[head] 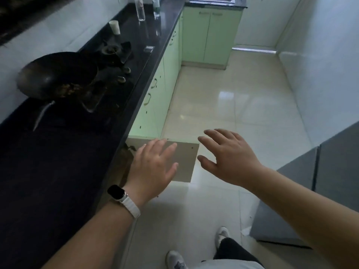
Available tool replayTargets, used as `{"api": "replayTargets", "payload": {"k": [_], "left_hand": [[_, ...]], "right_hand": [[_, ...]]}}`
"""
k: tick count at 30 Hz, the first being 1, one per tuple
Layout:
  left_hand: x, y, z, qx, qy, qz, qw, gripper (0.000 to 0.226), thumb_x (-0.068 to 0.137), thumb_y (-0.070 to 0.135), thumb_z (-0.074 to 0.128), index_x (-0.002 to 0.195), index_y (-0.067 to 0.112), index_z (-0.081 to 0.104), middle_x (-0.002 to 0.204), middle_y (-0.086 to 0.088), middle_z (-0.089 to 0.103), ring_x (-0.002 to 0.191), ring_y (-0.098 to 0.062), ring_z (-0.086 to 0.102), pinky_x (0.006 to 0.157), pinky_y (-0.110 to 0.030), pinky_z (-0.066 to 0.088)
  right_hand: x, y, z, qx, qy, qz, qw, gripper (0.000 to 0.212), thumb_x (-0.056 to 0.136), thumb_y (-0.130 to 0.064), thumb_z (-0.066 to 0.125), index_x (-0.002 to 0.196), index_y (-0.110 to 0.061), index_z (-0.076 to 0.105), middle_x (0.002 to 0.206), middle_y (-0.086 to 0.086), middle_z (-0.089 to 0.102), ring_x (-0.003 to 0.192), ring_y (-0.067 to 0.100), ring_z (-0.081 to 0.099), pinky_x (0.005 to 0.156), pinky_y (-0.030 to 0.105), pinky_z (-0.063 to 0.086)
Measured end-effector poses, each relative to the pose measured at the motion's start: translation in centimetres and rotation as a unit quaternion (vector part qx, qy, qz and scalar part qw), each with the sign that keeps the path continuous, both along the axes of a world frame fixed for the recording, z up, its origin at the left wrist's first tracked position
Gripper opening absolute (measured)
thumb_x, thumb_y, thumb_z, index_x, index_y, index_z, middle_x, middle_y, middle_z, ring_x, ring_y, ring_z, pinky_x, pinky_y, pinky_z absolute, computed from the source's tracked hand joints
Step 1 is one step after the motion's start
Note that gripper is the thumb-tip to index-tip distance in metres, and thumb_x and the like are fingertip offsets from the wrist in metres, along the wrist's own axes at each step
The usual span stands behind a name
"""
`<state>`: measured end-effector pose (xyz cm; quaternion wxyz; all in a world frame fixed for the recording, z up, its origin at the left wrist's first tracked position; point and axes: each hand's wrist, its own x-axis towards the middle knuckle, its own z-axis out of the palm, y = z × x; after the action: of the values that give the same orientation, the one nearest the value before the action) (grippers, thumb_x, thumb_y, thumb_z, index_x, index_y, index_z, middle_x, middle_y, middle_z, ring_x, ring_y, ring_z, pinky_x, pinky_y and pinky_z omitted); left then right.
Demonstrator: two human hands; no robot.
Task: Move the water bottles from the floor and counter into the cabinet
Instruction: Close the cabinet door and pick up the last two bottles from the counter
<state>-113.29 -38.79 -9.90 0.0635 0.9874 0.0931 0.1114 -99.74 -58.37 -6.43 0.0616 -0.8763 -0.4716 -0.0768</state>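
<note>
Black stone counter (58,152): runs along the 9 o'clock side up toward 12, pretty dark and shiny.
Water bottles: two on the counter way up at 12 o'clock, a tall clear bottle (140,8) and a smaller bottle (156,7) just beside it at its 3 o'clock. Both upright, tops cut off by the frame edge.
Cabinet door (184,162): open, swung out from the green cabinets (155,105) under the counter, pale inside face showing. Can't see what's inside the cabinet.
Left hand (153,167): fingers spread, grip apart and holding nothing, in front of the open door's inside face. Can't tell if it's actually touching. Smartwatch (117,192) with a white band on that wrist.
Right hand (227,158): also spread wide, grip apart, nothing in it, at 3 o'clock of the door's outer edge, over the floor (233,105).
Other counter stuff: dark wok (56,74) on the stove at 10 o'clock, paper cup (115,26) further up toward 11.
Floor: glossy pale tile; shoes (222,235) at 6 o'clock.
</note>
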Motion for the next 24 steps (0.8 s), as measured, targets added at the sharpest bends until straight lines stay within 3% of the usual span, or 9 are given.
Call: {"api": "replayTargets", "payload": {"k": [7, 24], "left_hand": [[5.9, -4.2, 0.0, 0.027, -0.012, -0.055, 0.998, 0.049, 0.093, 0.043, 0.048, 0.131, 0.016, 0.062, 0.134, -0.011, 0.062, 0.128, -0.033, 0.056, 0.106, -0.052, 0.044], [23.3, -10.6, 5.2, 0.09, -0.061, -0.041, 0.993, 0.051, 0.092, 0.043, 0.048, 0.132, 0.015, 0.063, 0.134, -0.012, 0.063, 0.127, -0.034, 0.056, 0.104, -0.05, 0.045]], "right_hand": [[4.8, -5.5, -0.3, 0.001, -0.003, -0.031, 1.0, 0.054, 0.087, -0.055, 0.043, 0.123, -0.019, 0.063, 0.126, 0.006, 0.063, 0.115, 0.032, 0.058, 0.097, 0.041, 0.044], [22.0, -11.4, 3.5, 0.09, -0.01, -0.029, 0.995, 0.057, 0.089, -0.056, 0.041, 0.128, -0.02, 0.06, 0.13, 0.006, 0.061, 0.12, 0.031, 0.055, 0.099, 0.041, 0.041]]}}
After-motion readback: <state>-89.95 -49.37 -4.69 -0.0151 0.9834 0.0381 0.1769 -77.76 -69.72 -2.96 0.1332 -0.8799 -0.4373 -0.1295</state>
